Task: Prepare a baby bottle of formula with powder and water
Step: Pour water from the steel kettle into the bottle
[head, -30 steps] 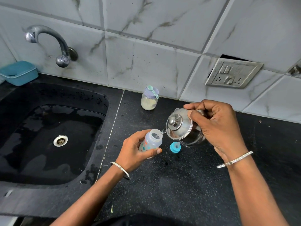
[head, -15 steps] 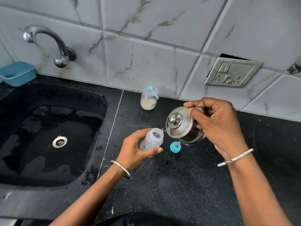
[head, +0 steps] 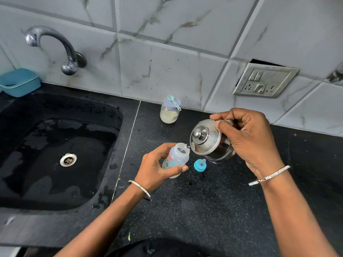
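My left hand point(head: 156, 169) grips a small translucent baby bottle point(head: 176, 158) with coloured prints, its mouth open and tilted a little to the right. My right hand point(head: 248, 134) holds a steel kettle point(head: 207, 141) with a knobbed lid, tipped left so its spout rests over the bottle's mouth. A thin stream of water runs into the bottle. The bottle's blue nipple cap point(head: 200, 165) lies on the black counter just right of the bottle. A jar of pale formula powder point(head: 169, 113) stands by the wall, a green scoop point(head: 174, 102) lying on its lilac lid.
A black sink point(head: 61, 154) with a wet basin and steel drain fills the left side, a tap point(head: 55, 47) above it. A teal plastic tub point(head: 18, 81) sits at the far left. A wall socket plate point(head: 265, 80) hangs at the right above the speckled counter point(head: 204, 210).
The kettle has tipped slightly further over the bottle's mouth. Both hands stay in nearly the same place; the view has shifted a little.
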The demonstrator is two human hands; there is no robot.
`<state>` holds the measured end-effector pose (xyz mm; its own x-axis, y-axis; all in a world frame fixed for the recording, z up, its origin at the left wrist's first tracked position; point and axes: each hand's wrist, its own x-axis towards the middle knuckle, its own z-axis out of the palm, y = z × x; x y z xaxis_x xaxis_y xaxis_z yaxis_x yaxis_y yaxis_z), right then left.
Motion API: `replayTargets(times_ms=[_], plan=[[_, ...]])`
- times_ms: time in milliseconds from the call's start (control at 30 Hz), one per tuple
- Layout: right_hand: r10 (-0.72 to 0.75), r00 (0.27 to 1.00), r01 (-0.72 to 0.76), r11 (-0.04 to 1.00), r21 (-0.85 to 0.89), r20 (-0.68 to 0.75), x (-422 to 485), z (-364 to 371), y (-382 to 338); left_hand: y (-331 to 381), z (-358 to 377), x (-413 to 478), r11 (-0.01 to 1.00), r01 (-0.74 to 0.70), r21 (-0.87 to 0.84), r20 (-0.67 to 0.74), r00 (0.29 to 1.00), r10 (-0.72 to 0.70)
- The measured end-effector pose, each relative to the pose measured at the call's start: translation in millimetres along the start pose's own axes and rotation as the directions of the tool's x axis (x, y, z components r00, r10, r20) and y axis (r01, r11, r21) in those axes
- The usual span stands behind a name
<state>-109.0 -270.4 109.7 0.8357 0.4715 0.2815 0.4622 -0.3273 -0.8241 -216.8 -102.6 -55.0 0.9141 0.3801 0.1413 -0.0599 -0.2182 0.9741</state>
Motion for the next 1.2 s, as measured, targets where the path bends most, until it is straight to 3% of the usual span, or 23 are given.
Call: replayTargets(times_ms=[1200], plan=[[-0.033,0.999,0.033,0.999,-0.016,-0.004,1.2,1.0,5.0,-2.2,1.4,-0.6,1.0,0.004,0.003,-0.012,1.0,-0.004]])
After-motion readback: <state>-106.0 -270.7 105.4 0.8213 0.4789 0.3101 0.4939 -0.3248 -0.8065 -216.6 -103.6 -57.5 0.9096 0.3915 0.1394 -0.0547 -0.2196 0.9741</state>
